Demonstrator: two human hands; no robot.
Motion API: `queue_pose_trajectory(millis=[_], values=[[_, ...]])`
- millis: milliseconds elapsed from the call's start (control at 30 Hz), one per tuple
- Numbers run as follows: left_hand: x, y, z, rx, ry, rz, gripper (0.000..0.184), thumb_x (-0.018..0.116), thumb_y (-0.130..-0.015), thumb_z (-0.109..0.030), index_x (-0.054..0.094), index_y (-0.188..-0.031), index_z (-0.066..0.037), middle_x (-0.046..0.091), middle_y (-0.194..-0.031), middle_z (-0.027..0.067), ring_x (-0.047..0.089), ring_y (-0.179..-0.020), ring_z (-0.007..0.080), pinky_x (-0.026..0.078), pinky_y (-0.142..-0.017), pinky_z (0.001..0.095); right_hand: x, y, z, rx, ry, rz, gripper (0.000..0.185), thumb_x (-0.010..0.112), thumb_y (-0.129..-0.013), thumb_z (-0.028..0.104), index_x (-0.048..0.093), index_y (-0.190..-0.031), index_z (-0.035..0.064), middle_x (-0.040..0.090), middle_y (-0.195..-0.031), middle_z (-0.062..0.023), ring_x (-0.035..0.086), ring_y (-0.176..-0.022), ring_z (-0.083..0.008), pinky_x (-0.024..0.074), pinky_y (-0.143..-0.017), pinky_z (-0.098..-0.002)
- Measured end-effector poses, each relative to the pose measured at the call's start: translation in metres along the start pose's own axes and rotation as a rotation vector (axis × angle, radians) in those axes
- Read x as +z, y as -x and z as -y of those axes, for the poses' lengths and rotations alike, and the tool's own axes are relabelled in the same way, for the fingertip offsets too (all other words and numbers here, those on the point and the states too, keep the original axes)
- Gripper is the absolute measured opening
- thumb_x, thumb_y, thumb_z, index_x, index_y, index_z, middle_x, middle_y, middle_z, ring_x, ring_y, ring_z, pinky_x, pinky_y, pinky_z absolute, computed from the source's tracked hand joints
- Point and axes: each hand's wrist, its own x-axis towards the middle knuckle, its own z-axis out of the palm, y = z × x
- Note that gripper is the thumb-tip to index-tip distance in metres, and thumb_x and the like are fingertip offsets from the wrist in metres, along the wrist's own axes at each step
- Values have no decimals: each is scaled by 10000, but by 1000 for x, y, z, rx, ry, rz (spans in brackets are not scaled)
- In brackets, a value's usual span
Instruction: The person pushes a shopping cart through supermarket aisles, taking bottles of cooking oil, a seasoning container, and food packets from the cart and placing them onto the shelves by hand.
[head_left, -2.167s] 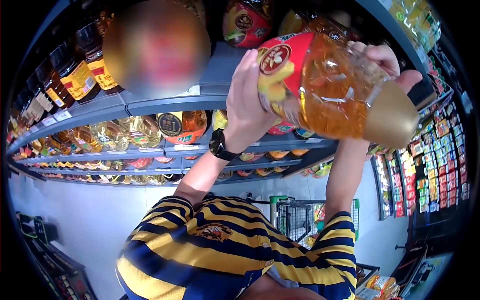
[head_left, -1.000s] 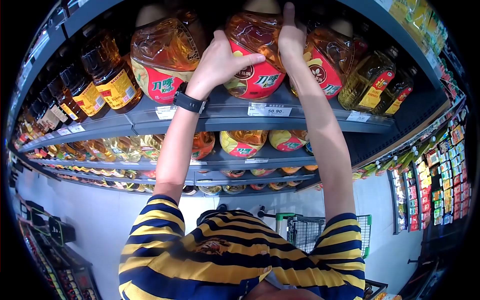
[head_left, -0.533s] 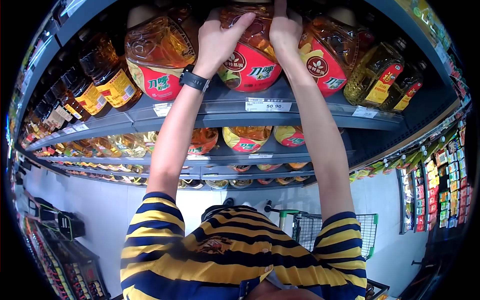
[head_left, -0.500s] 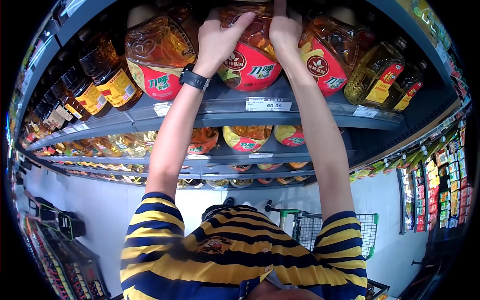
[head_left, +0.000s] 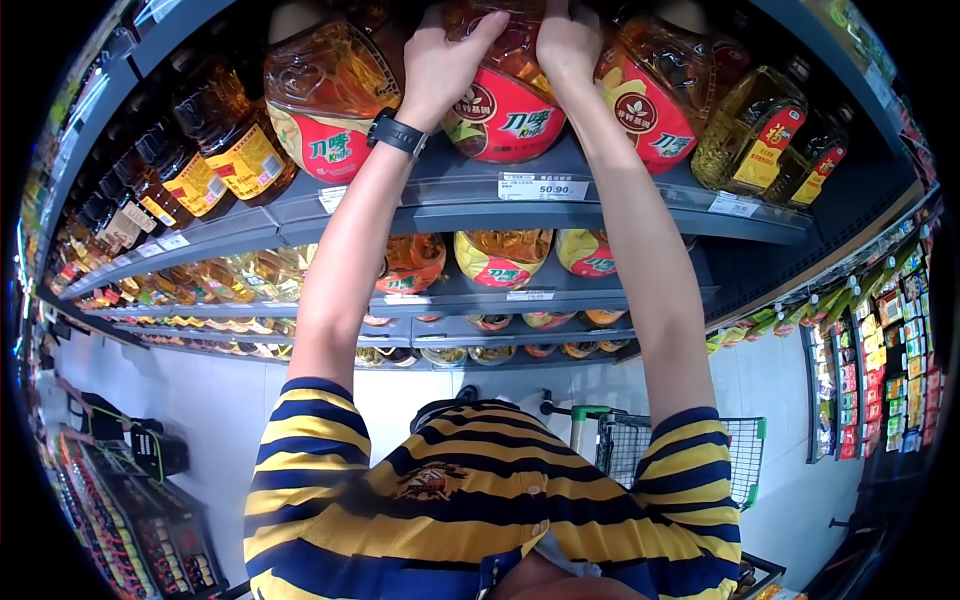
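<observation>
A large bottle of golden cooking oil (head_left: 515, 125) with a red label stands on the upper shelf, its top cut off by the frame edge. My left hand (head_left: 450, 62) wraps its left side, thumb lying across the front and a black watch on the wrist. On the opposite side, my right hand (head_left: 568, 50) presses against the bottle near its upper part; several of its fingers are hidden. Similar red-label bottles flank it: one on the left (head_left: 325, 100), near my watch, and one on the right (head_left: 650, 95), beside my right wrist.
A price tag (head_left: 543, 187) runs along the shelf's front edge below the bottle. Dark bottles (head_left: 235, 130) line the left, and slimmer oil bottles (head_left: 755, 130) stand at right. Lower shelves hold more oil. A shopping cart (head_left: 735, 455) is behind my right arm.
The view has tilted slightly, so the shelf and bottles sit a little higher and further right in it. Both hands stay on the same bottle, which shows no clear shift on the shelf.
</observation>
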Motion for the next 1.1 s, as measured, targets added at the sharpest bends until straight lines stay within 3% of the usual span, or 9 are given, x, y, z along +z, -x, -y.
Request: queue_pose_trajectory(millis=[67,500,733,800,867,900,1100], values=[[0,1,-1,-12,42,10,517,701,-838,-422,614,-1125,-1,708,-968,141,682,-874,211,516,-791,307,-1,-3,0,74,-8,104,717,410,-922,624,646,-1120,-24,630,-1102,-288,571,-1091,-427,425,-959,-438],[1,4,-5,-20,4,-28,562,703,-829,-447,622,-1114,30,709,-975,165,686,-896,223,517,-806,319,-1,0,4,85,-3,70,677,417,-927,607,672,-1079,-1,643,-1071,-276,582,-1073,-423,436,-945,-442],[1,2,-2,7,3,-36,554,703,-822,-469,643,-1071,22,714,-957,162,691,-891,237,517,-807,322,-8,8,2,-26,58,55,615,376,-968,527,667,-1025,-12,639,-986,-304,592,-971,-472,450,-891,-495],[-1,4,-6,11,-17,-44,598,710,-807,-492,634,-1056,46,707,-957,186,694,-875,269,517,-803,337,-13,17,0,-106,90,84,578,349,-983,487,637,-1072,-6,637,-979,-305,581,-981,-478,441,-895,-504],[-2,9,-23,5,164,-37,417,721,-833,-285,600,-1100,12,691,-990,183,674,-935,288,520,-809,356,-15,23,-10,-142,114,129,541,333,-993,450,583,-1149,-4,620,-1030,-308,567,-1000,-485,430,-907,-510],[-1,9,-21,66,140,-70,412,704,-858,-340,626,-1025,29,703,-918,180,688,-870,242,526,-757,326,-15,25,-15,-211,112,135,534,341,-992,444,563,-1173,-7,604,-1058,-317,561,-1005,-488,426,-912,-512],[-3,9,-23,9,128,-60,453,707,-849,-348,616,-1070,37,702,-945,185,687,-891,263,526,-780,333,-40,44,-6,-280,142,218,588,458,-965,412,444,-1289,-78,558,-1154,-358,557,-1065,-487,451,-919,-484]])
